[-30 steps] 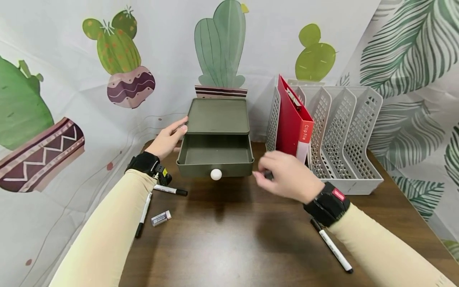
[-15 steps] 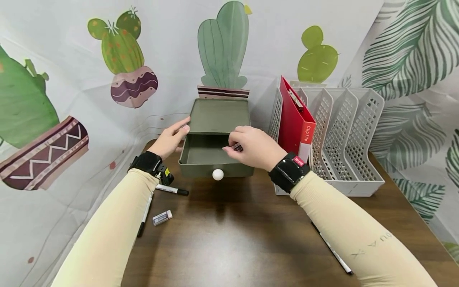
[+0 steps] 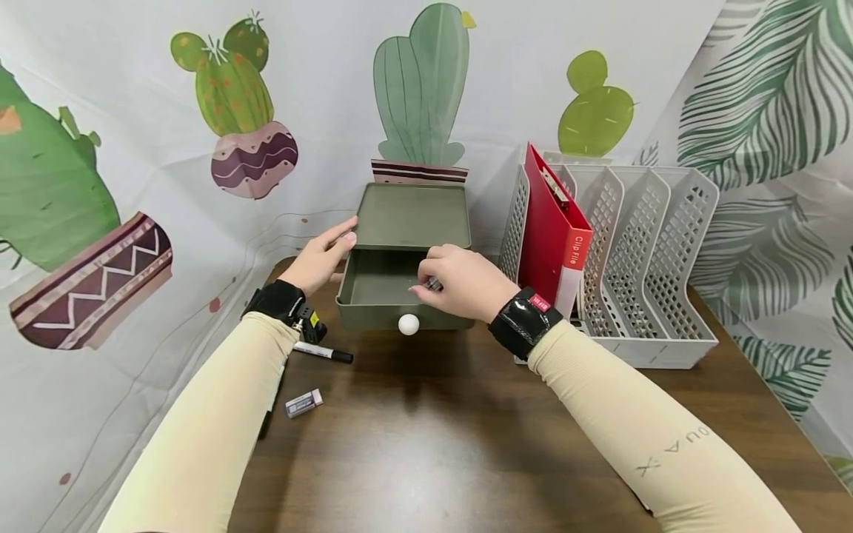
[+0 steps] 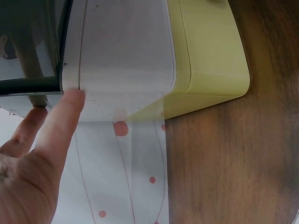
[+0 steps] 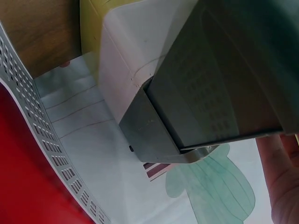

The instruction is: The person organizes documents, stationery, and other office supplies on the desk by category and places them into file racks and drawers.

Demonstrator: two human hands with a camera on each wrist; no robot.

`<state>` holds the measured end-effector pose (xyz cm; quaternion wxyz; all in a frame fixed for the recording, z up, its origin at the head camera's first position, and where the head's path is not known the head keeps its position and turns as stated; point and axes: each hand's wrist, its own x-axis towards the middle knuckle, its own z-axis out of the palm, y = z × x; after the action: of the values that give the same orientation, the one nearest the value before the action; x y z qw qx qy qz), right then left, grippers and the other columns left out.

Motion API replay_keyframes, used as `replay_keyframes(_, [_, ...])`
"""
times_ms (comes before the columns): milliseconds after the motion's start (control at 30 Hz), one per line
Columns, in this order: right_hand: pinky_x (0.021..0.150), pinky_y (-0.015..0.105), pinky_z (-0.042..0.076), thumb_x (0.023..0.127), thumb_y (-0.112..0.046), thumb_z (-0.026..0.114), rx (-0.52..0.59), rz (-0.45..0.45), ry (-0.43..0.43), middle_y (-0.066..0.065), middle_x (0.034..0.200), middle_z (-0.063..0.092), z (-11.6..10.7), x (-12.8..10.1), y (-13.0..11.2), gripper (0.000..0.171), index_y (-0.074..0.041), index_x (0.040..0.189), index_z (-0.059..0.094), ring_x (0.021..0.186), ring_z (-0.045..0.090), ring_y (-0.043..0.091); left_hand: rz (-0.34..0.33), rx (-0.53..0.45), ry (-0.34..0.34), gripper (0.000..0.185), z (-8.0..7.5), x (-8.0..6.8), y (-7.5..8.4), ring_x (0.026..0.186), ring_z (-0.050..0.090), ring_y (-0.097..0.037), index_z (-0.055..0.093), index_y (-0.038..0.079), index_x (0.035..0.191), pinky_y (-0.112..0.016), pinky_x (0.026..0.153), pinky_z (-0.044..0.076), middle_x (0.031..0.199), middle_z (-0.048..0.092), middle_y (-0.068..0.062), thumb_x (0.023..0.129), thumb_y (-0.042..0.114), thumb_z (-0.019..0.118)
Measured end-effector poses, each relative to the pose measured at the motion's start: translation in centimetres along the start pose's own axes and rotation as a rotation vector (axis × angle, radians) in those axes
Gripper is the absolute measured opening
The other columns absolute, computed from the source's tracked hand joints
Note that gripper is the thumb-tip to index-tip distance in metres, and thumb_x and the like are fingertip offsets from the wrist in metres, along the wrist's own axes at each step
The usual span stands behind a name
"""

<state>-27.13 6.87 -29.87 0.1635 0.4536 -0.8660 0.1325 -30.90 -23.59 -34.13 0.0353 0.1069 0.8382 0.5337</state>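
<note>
A green drawer box (image 3: 413, 215) stands at the back of the brown table (image 3: 433, 444), its drawer (image 3: 380, 285) pulled out, a white knob (image 3: 409, 324) on the front. My left hand (image 3: 329, 252) lies against the box's left side with straight fingers (image 4: 65, 112) touching the box wall (image 4: 126, 56). My right hand (image 3: 440, 281) hovers over the open drawer and pinches a small dark object (image 3: 434, 283), mostly hidden by the fingers. In the right wrist view the box (image 5: 187, 93) fills the frame, with a bit of that hand (image 5: 285, 177) at the lower right.
A grey file rack (image 3: 653, 252) holding a red clip file (image 3: 556, 229) stands right of the box. A black-capped marker (image 3: 323, 353) and an eraser (image 3: 303, 403) lie left of centre; another marker (image 3: 268, 422) lies partly under my left arm. Cactus-print cloth hangs behind.
My right hand carried the small dark object from the table beside the rack to above the open drawer, then sank a little. The left hand stayed on the box.
</note>
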Motion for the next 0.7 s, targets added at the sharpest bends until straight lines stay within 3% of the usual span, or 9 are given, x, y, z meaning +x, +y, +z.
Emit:
replay_keyframes(200, [0.072,0.036,0.062,0.1,-0.033,0.075,-0.041,0.027,0.047,0.004,0.099,0.072,-0.3,-0.5,0.1,0.022,-0.012,0.099,0.079,0.095,0.065,0.022,-0.005,0.015,0.001,0.062,0.0,-0.1,0.1,0.151,0.039,-0.042,0.022,0.03,0.171,-0.062,0.109,0.049,0.173,0.025,-0.019,0.114,0.046,0.042])
replay_keyframes(367, [0.075,0.041,0.064,0.098,-0.04,0.074,-0.047,0.081,0.093,0.006,0.111,0.074,-0.9,-1.8,0.0,0.034,-0.012,0.118,0.077,0.102,0.068,0.024,-0.003,0.004,0.005,0.063,-0.1,-0.1,-0.3,0.152,0.038,-0.043,0.022,0.029,0.171,-0.063,0.11,0.048,0.172,0.026,-0.02,0.114,0.046,0.042])
replay_keyframes(500, [0.067,0.042,0.063,0.095,-0.045,0.076,-0.077,0.096,0.146,0.006,0.113,0.074,-1.5,-4.2,-0.1,0.046,-0.012,0.128,0.073,0.101,0.07,0.025,-0.007,-0.007,0.012,0.062,0.0,-0.3,-0.1,0.153,0.038,-0.042,0.023,0.03,0.171,-0.063,0.111,0.046,0.172,0.027,-0.02,0.114,0.046,0.043])
replay_keyframes(700, [0.06,0.042,0.061,0.091,-0.044,0.08,-0.088,0.134,0.165,0.009,0.106,0.072,-1.6,-9.7,0.3,0.05,-0.009,0.125,0.072,0.089,0.07,0.026,-0.014,-0.022,0.008,0.061,0.2,-0.2,0.3,0.156,0.032,-0.039,0.023,0.03,0.171,-0.064,0.113,0.044,0.174,0.023,-0.017,0.115,0.044,0.042])
